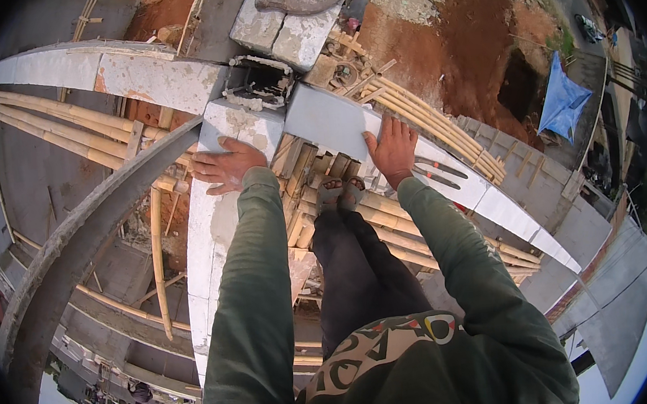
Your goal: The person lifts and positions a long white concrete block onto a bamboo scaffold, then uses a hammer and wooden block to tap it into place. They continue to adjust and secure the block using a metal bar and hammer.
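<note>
The near wall [213, 219] and the right wall [485, 199], 2 pale block walls, run from a mortar-crusted column opening [255, 102] just ahead of the person. The left hand [229, 166] lies flat on the near wall, fingers spread wide; the right hand [393, 150] rests palm down on the right wall, fingers straighter and closer together. Neither visibly holds anything; whether the right fingertips hook over an edge, I cannot make out.

The step in hand looks like bracing or steadying on the 2 walls, with no tool in use; a next move would call for sure footing before either palm lifts.

Beside the right hand lie 2 slim dark-and-orange tool parts [440, 172]. Below, sandalled feet [340, 193] stand among bamboo poles [394, 215]; beyond the column lies a hammer [298, 2]
</note>
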Demonstrator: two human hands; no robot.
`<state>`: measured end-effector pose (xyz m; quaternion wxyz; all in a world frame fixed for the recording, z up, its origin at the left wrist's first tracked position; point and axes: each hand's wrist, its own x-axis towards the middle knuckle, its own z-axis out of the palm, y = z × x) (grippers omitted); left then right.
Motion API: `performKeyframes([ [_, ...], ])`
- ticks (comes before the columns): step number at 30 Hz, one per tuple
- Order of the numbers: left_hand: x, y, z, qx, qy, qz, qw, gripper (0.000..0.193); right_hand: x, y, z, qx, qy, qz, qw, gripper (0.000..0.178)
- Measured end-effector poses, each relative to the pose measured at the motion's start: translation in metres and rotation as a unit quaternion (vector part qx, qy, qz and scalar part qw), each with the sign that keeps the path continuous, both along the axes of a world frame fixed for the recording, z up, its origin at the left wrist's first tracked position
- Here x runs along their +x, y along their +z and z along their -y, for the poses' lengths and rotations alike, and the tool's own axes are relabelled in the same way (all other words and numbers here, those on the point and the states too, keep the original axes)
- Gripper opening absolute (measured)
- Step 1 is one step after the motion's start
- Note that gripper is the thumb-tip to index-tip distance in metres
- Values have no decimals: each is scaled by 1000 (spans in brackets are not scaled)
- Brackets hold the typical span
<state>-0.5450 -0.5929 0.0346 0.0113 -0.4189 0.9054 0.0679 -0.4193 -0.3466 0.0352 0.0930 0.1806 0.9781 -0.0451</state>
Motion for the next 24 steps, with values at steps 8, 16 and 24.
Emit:
performKeyframes([
  [8, 0, -6, 1, 1, -3, -41, 999, 74, 3, -3, 0, 19, 11, -36, 999, 57],
  [16, 1, -1, -1, 37, 1, -58, 998, 74, 6, -6, 0, 39, 33, -98, 994, 51],
  [24, 2, 0, 0, 46, -13, -74, 996, 73, 6, -13, 1, 72, 38, -74, 994, 52],
])
